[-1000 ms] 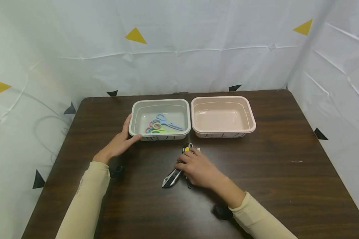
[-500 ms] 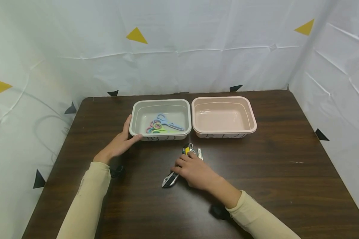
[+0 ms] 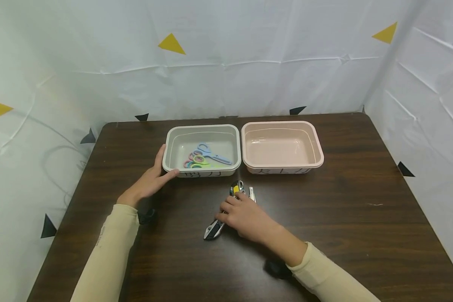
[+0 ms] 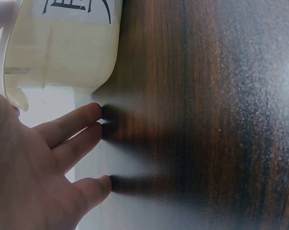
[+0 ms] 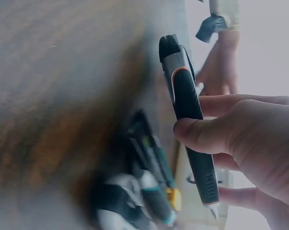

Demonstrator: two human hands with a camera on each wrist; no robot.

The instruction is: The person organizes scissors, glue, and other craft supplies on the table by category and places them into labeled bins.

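Note:
My left hand [image 3: 149, 181] is at the near left corner of the grey bin [image 3: 232, 172]. Its thumb lies on the front rim and its fingers stretch straight along the left end. Several pastel scissors [image 3: 216, 157] lie in that bin. Between thumb and fingers, my right hand [image 3: 248, 218] pinches a black utility knife [image 5: 187, 98] with grey and orange trim, seen in the right wrist view. A silver-and-black knife end [image 3: 213, 230] pokes out left of this hand. Beyond the fingers lie a yellow-marked cutter [image 3: 235, 189] and a slim silver piece [image 3: 252, 193], partly hidden.
Right of the grey bin stands a pink bin [image 3: 283, 155] with nothing inside. Both carry handwritten labels on their fronts. Several blurred cutters [image 5: 156, 196] lie on the dark wooden table [image 3: 362, 218] beside the held knife. White sheeting [image 3: 226, 88] hangs behind the table.
My right hand has shifted slightly left and toward me, uncovering the slim silver piece and covering a black end seen earlier. The silver-and-black end has turned a little. My left hand stays put.

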